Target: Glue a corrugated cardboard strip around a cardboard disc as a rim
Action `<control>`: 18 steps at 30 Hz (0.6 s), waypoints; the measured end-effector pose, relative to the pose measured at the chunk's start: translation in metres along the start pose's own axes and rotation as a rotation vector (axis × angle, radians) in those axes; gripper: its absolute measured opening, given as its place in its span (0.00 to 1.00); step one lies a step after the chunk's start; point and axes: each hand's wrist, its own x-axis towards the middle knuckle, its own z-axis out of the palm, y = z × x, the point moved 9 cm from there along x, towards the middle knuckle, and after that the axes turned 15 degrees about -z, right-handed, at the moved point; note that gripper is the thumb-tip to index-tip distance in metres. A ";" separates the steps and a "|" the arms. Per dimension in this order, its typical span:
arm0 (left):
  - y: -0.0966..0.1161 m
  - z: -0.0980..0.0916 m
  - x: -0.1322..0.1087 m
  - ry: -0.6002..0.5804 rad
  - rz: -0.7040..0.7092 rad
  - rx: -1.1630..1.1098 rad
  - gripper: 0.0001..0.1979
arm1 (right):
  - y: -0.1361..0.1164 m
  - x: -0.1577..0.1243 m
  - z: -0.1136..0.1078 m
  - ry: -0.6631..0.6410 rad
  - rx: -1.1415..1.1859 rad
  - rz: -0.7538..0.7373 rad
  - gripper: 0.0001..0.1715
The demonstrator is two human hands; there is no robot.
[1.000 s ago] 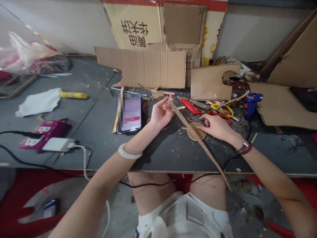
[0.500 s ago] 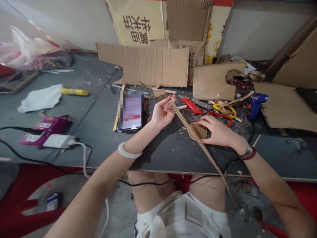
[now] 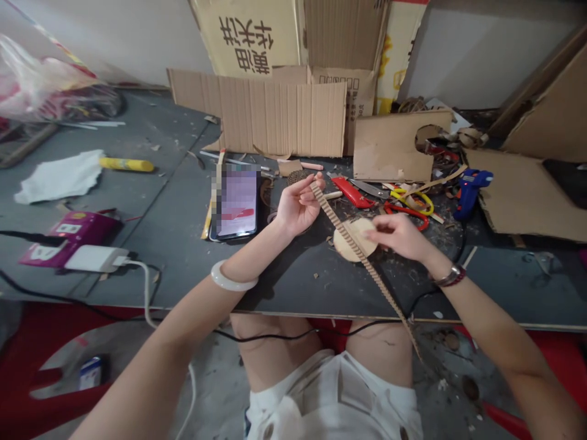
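1. The corrugated strip (image 3: 351, 240) slants over the disc (image 3: 362, 233), in front of the person, its lower end hanging past the table edge. With one end held and the other free, it could swing or bend at its grooves if the held end is moved abruptly.
2. The left hand (image 3: 300, 205) pinches the strip's upper tip between thumb and fingers. So little of it is gripped that a slight tug could slip it loose or twist it.
3. The disc lies beneath the strip's middle, pale face up; I cannot tell whether the two touch. The right hand (image 3: 398, 235) has thumb and fingertips closed on the disc's right rim. Held at one side only, it could turn or tip out of line with the strip.
4. At the edge of the table (image 3: 298, 290), the strip's free end crosses a black cable (image 3: 257, 338) in view. If they touch, a pull on either could catch the other.
5. Beyond the hands, a red cutter (image 3: 353, 193) and yellow-handled scissors (image 3: 430, 205) lie among scraps. A careless reach forward could meet an edge.
6. Farther right stands a blue glue gun (image 3: 472, 188) with a small red light showing. If hot, it could burn a passing arm; a dragged cord could topple it.
7. To the left, a phone (image 3: 238, 205) lies near the left forearm, where an elbow swing might knock it.
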 end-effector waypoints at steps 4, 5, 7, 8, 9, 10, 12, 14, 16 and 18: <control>0.001 0.000 -0.001 0.038 0.013 0.020 0.13 | -0.001 0.001 -0.021 0.224 -0.367 -0.013 0.20; 0.000 0.000 -0.001 0.039 0.010 0.023 0.12 | -0.006 -0.004 -0.039 0.391 -0.457 -0.033 0.20; -0.002 0.001 -0.001 0.043 -0.008 0.038 0.13 | -0.010 -0.012 -0.059 0.574 -0.455 -0.050 0.20; -0.004 0.002 -0.001 0.042 -0.018 0.046 0.13 | -0.006 -0.011 -0.058 0.549 -0.351 -0.036 0.20; -0.005 0.002 -0.001 0.040 -0.025 0.055 0.14 | -0.001 -0.007 -0.049 0.455 -0.230 -0.016 0.20; -0.006 0.003 -0.001 0.035 -0.030 0.061 0.14 | 0.002 -0.002 -0.035 0.320 -0.124 0.003 0.20; -0.006 0.004 -0.001 0.021 -0.032 0.064 0.15 | 0.004 0.002 -0.008 0.078 -0.081 0.022 0.21; -0.006 0.004 -0.001 0.016 -0.035 0.061 0.15 | 0.001 0.001 -0.014 0.130 -0.319 0.011 0.22; -0.006 0.004 -0.001 0.022 -0.037 0.059 0.14 | -0.011 -0.006 -0.038 0.362 -0.582 -0.037 0.21; -0.007 0.003 -0.001 0.030 -0.036 0.062 0.14 | -0.024 -0.014 -0.053 0.511 -0.708 -0.122 0.19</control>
